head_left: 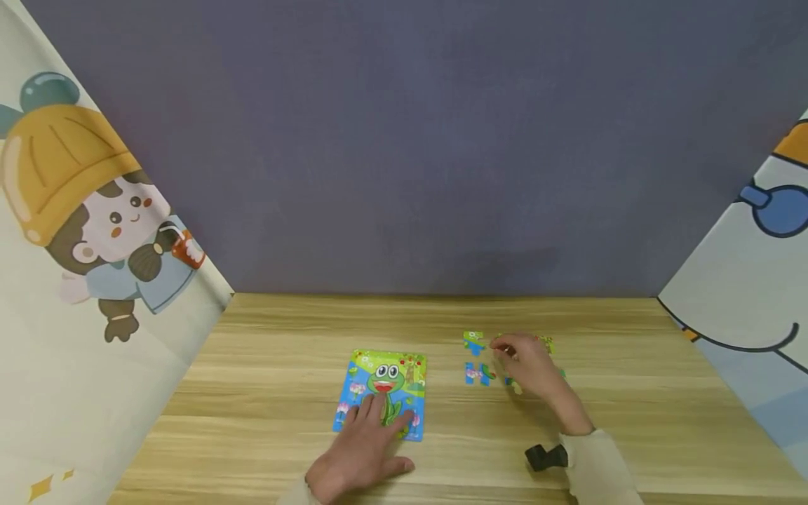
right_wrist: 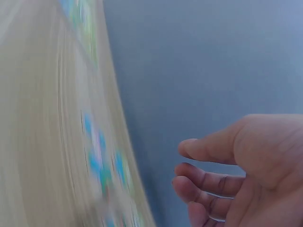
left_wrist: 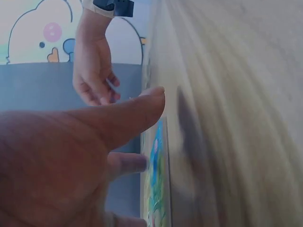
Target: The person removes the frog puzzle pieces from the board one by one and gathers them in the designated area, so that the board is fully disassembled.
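A square board with a green frog picture (head_left: 386,379) lies flat on the table, left of centre. My left hand (head_left: 362,449) has its fingers spread over the board's lower part; in the left wrist view the thumb (left_wrist: 137,113) stands off the tabletop. To the right, my right hand (head_left: 530,365) is above a group of loose jigsaw pieces. Two pieces show clearly, one blue-green (head_left: 472,342) and one with a pink flower (head_left: 475,374); the hand partly covers others. In the right wrist view, thumb and bent fingers stand apart with nothing visible between them.
The wood-grain table (head_left: 284,393) meets a dark grey-blue wall panel (head_left: 442,154) at the back. Cartoon-printed panels slant up on the left (head_left: 38,393) and the right (head_left: 719,280). A black device (head_left: 546,457) sits at the right wrist.
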Tool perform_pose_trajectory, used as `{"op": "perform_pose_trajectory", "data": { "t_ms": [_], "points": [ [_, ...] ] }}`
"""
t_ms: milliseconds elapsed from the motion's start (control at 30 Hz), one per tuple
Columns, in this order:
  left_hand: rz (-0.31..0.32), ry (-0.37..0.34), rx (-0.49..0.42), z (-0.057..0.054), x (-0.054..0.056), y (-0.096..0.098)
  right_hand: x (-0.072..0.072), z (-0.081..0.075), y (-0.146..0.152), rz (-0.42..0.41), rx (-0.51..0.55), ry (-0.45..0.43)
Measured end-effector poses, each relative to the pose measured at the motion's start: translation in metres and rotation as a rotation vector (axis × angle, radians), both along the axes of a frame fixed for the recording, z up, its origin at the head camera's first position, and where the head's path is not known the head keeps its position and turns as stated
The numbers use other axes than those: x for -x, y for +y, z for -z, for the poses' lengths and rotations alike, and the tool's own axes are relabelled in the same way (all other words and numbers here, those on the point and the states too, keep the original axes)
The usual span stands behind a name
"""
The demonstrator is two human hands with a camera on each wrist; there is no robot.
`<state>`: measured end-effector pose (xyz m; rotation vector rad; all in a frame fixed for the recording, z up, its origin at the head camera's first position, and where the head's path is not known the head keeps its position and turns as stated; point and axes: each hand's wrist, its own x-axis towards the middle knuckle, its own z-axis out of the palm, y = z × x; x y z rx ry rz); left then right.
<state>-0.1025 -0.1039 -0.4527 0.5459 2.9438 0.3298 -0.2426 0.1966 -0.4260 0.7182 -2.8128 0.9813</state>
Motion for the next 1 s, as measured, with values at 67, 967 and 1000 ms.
{"op": "perform_pose_trajectory", "data": {
  "t_ms": [67,967,1000],
  "points": [
    [-0.017,-0.008,-0.057,-0.002,0.003,-0.004,0.000,-0.001,-0.023,-0.025,0.005,-0.022],
    [-0.199,-0.080,-0.351,0.015,0.032,-0.095,-0.055,0.030,-0.186,-0.239,-0.157,-0.168],
    [-0.200,-0.083,-0.353,0.016,0.033,-0.096,-0.055,0.031,-0.186,-0.234,-0.155,-0.162]
  ]
}}
